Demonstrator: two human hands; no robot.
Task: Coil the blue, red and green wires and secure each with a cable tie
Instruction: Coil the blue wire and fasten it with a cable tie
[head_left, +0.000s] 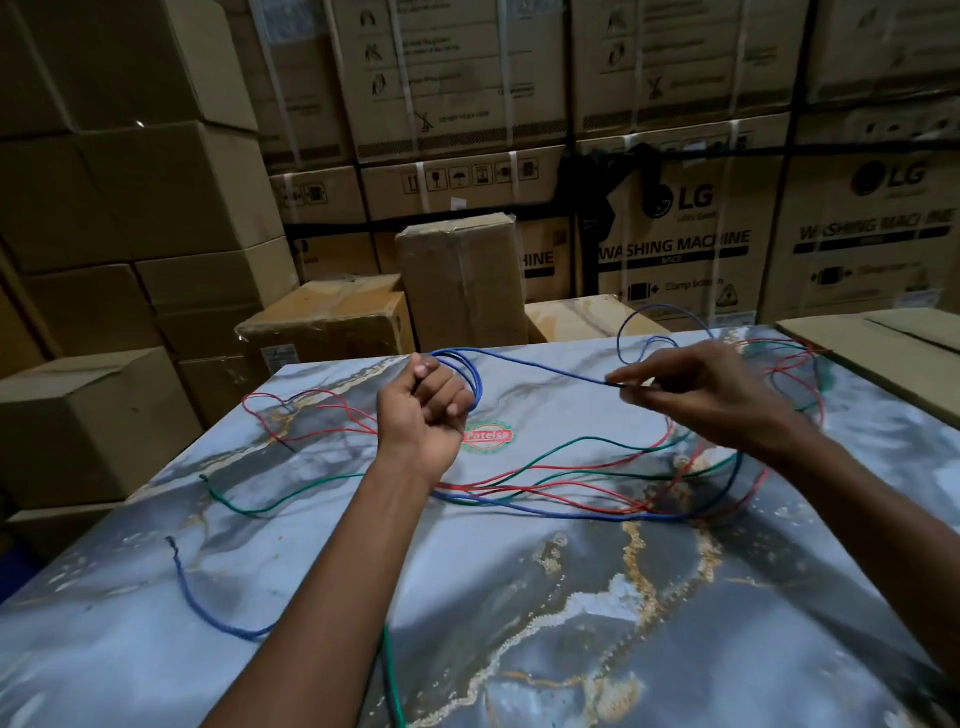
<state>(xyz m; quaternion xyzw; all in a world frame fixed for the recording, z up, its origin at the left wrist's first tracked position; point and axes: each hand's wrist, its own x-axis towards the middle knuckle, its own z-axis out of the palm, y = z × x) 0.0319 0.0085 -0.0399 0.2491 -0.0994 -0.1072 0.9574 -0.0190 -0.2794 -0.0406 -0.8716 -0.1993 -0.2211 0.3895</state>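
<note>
My left hand (423, 410) is raised over the marbled table (519, 597), closed on a few loops of the blue wire (540, 366). That wire runs taut to my right hand (691, 392), whose fingertips pinch it. More blue wire loops behind my right hand, and another stretch lies on the table. A loose blue end rests near the front left. The red wire (311, 410) sprawls uncoiled from the left across to the far right. The green wire (270, 506) snakes loose over the table's middle. I see no cable tie.
Stacked cardboard boxes (130, 197) wall in the left side and the back, some printed as washing machines. A flat cardboard box (883, 353) lies at the table's far right corner. A round red and green sticker (488, 436) sits on the tabletop below my left hand.
</note>
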